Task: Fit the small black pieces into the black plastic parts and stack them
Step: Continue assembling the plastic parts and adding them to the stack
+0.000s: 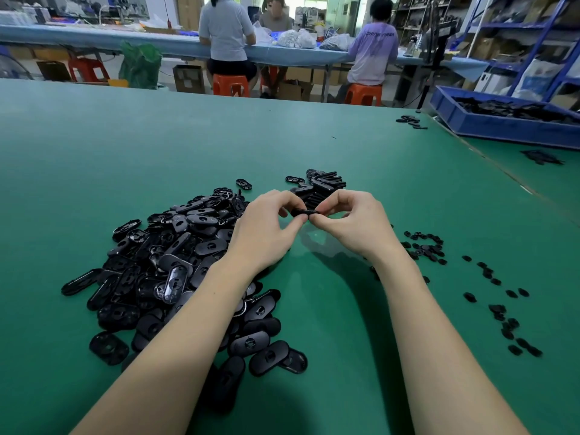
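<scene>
risk: small piece may slip or seat crooked | hands: left hand (266, 224) and right hand (351, 221) together, both pinching one black part (303, 211) above counter (219, 136) | far stack (320, 185) may topple

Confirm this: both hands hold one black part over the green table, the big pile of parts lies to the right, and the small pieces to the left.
Sides are swapped. The head view shows the pile on the left and the small pieces on the right.
</scene>
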